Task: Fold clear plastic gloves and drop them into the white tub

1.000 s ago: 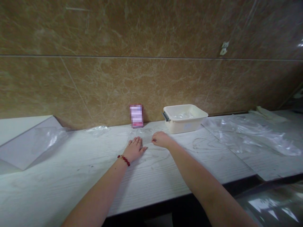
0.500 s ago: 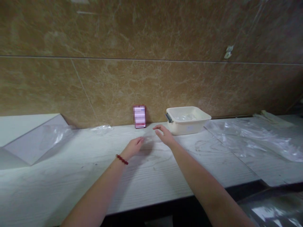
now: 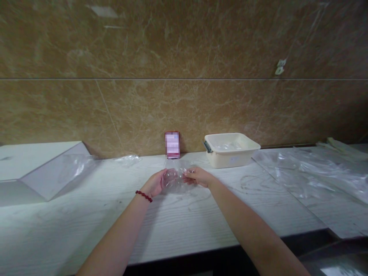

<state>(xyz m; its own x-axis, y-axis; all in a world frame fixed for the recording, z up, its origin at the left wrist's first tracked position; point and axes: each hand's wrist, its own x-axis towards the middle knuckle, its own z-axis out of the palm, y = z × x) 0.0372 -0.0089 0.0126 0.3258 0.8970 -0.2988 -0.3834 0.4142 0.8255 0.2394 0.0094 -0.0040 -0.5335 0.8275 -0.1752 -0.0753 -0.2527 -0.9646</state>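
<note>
Clear, crinkled plastic film point(image 3: 177, 184) sits between your hands, just above the pale wood-grain tabletop point(image 3: 184, 230). Your left hand point(image 3: 157, 183) grasps its left side, fingers curled; whether they lie inside or behind the film, you can't tell from here. Your right hand point(image 3: 199, 176) pinches the right side, thumb against fingers. Gripping from opposite sides probably stops such limp stuff folding on itself. Left wrist: dark red beaded bracelet point(image 3: 143, 196).

Beyond the film, a red-edged rectangular phone point(image 3: 172, 145) leans upright on the brown marbled wall point(image 3: 186, 103), facing you, likely for easy viewing; screen blurred out. Near your right hand, a cream plastic tub point(image 3: 222, 160) holds more clear film point(image 3: 229, 146), apparently placed within reach. Farther right, loose transparent sheeting point(image 3: 310, 168); far left, a white angular box point(image 3: 43, 159).
</note>
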